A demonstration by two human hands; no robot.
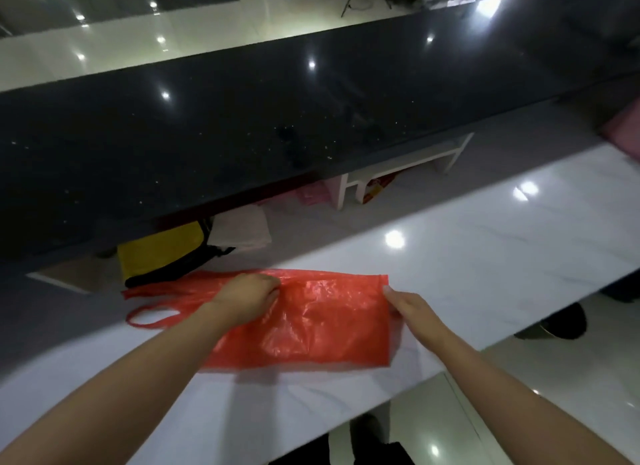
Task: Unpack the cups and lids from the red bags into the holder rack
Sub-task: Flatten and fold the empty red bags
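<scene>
Across the lower middle of the frame a red bag lies flattened on the white tabletop, its body spread out toward the right and its two loop handles trailing off to the left, where they reach past the tabletop's far edge. It looks flat, with no bulge to suggest anything inside it. The left hand rests on the bag near its middle, knuckles up, with the fingers curled down onto the plastic; whether they pinch a fold or only press on it cannot be told. The right hand sits at the bag's right edge, fingers held fairly straight and close together, the thumb tip touching the upper right corner of the plastic while the fingers appear to lie along or under that edge. Both bare forearms reach in from the bottom corners of the frame. Beyond the tabletop, through the upper half of the frame, runs a long dark glossy counter dotted with light reflections. Between the two surfaces, down on the floor, lie a yellow and black bag, a folded pale cloth and a low white stool
</scene>
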